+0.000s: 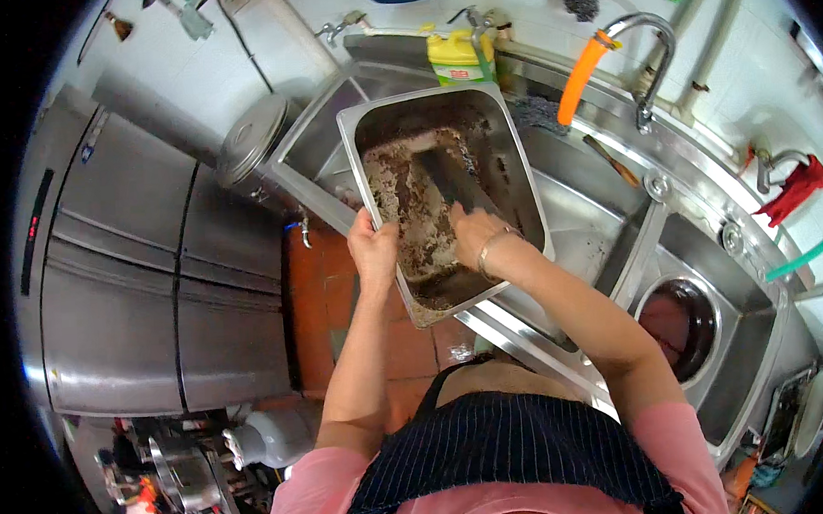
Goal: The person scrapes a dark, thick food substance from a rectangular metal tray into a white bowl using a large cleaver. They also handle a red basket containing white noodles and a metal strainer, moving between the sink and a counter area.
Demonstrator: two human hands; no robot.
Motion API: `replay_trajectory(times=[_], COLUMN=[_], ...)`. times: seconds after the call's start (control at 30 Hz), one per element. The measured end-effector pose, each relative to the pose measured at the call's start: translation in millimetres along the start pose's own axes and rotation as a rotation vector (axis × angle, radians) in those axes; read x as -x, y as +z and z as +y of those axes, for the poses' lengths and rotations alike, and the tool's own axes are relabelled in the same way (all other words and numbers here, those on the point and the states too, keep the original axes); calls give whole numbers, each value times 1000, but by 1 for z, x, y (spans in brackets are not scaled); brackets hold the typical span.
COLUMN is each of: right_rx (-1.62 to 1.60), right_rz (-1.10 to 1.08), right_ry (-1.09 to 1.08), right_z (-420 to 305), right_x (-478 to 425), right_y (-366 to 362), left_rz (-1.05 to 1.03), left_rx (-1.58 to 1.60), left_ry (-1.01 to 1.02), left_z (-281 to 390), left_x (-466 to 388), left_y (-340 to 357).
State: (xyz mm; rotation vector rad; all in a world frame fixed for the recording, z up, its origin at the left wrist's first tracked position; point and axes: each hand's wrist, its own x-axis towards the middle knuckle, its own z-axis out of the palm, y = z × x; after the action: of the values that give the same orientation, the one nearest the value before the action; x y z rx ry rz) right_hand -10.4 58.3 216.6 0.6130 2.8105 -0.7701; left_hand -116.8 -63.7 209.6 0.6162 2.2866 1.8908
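Note:
A deep stainless steel food pan with brown grime and a pale residue inside is held tilted over the sink edge. My left hand grips its left rim, thumb on top. Inside the pan, my right hand, with a bracelet at the wrist, holds a dark flat tool, blurred, perhaps a scraper. The tool's far end lies over the residue on the pan's bottom. Part of the tool's near end is hidden by my fingers.
Steel sink basins lie beneath and right of the pan. A round pot of dark liquid sits in the right basin. Behind stand a yellow jug and a faucet with an orange hose. A wood-handled tool rests on the ledge; steel refrigerator at left.

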Motion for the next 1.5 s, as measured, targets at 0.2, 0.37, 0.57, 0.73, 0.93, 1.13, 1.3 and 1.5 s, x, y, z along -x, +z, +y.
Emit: replay_trajectory(times=[0.2, 0.37, 0.57, 0.73, 0.93, 1.13, 1.3, 1.5], right_rx=[71, 51, 108, 310, 290, 297, 407, 436], right_rz=[-250, -1, 1, -341, -266, -184, -456, -784], right_ry=[-254, -350, -408, -616, -807, -836, -966, -1144], right_z=[7, -49, -170, -219, -262, -376, -419, -477], right_x=[27, -6, -51, -39, -104, -154, -128, -128], right_y=[-11, -25, -2, 27, 41, 84, 149, 177], left_rz=[144, 238, 335, 507, 749, 888, 1180, 1443], left_rx=[48, 127, 42, 45, 54, -134, -201, -207], left_ry=[52, -5, 39, -19, -23, -62, -106, -130], left_z=[-30, -19, -29, -49, -61, -66, -83, -93], left_x=[-5, -2, -7, -19, -8, 16, 58, 104], left_y=[-54, -93, -158, -244, -287, -349, -421, -467])
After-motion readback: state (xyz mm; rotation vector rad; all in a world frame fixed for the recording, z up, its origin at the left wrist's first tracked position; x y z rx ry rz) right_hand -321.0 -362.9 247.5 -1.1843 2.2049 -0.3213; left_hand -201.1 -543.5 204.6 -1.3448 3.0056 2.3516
